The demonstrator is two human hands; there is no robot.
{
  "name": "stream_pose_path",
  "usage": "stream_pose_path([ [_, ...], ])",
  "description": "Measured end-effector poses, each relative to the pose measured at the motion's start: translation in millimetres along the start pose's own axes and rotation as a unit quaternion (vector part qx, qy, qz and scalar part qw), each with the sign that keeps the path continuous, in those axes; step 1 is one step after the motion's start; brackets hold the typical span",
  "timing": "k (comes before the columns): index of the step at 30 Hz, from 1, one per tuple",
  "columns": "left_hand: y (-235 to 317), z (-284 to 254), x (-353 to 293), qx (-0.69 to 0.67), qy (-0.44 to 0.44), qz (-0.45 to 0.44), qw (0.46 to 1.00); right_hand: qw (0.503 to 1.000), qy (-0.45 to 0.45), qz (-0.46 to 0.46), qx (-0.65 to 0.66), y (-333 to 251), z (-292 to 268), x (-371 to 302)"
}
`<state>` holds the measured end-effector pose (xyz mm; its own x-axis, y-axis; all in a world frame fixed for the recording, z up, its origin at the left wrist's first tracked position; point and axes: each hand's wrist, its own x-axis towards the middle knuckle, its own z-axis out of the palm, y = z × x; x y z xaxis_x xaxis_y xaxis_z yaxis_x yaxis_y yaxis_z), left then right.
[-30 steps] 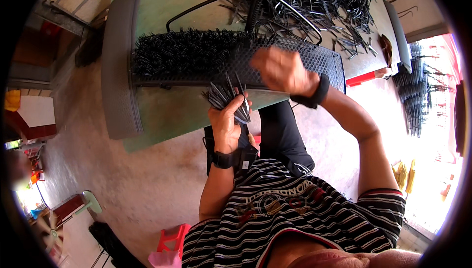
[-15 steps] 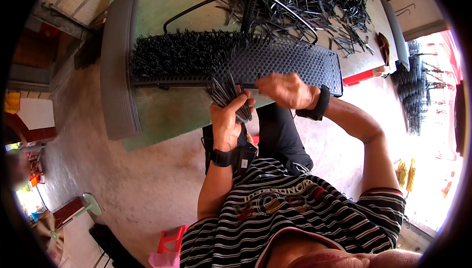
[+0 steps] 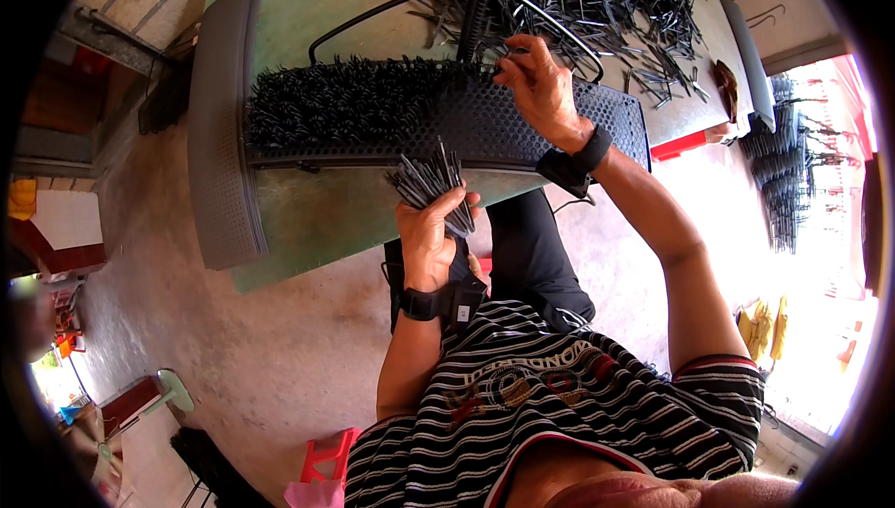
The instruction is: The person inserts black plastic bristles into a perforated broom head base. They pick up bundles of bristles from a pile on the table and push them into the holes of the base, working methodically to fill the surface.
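A bunch of thin black strips (image 3: 434, 182) is gripped in my left hand (image 3: 431, 233), their tips fanning out just in front of the perforated panel's near edge. The black perforated panel (image 3: 597, 109) has a honeycomb of holes and a bent wire frame. Its left part bristles with a dense pile of upright strips (image 3: 336, 102), while the right part shows bare holes. Over the panel's far edge, near the end of the bristled part, is my right hand (image 3: 543, 89). Its thumb and forefinger are pinched together; whatever lies between them is too small to make out.
A large heap of loose black strips (image 3: 578, 5) covers the back of the green table (image 3: 308, 219). Stacked grey perforated sheets (image 3: 222, 135) hang over the table's left end. Near the right edge lies something red (image 3: 679, 147). A red stool (image 3: 326, 457) stands behind on the floor.
My right hand has moved from beside the bunch, away from me, to the panel's far edge. The left hand keeps its grip on the strips, nearly in place.
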<state>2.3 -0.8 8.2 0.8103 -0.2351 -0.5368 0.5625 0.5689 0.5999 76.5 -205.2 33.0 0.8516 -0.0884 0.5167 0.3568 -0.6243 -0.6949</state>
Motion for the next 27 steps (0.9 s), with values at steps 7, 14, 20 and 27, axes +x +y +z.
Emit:
stream_pose_path([
  [7, 4, 1, -2, -0.025, 0.007, 0.000, 1.000, 0.974, -0.049, -0.114, -0.191, 3, -4, 7],
  [14, 3, 2, 1, -0.021, -0.033, -0.009, 0.999, 0.956, -0.272, 0.110, 0.010, -46, -3, -16],
  [20, -6, 2, 6, -0.019, -0.025, -0.004, 1.000, 0.917, -0.140, 0.314, 0.202, -50, -8, -19],
  [27, -5, -4, 6, -0.012, -0.011, 0.001, 1.000, 0.999, 0.042, 0.004, 0.017, -37, -9, -2],
])
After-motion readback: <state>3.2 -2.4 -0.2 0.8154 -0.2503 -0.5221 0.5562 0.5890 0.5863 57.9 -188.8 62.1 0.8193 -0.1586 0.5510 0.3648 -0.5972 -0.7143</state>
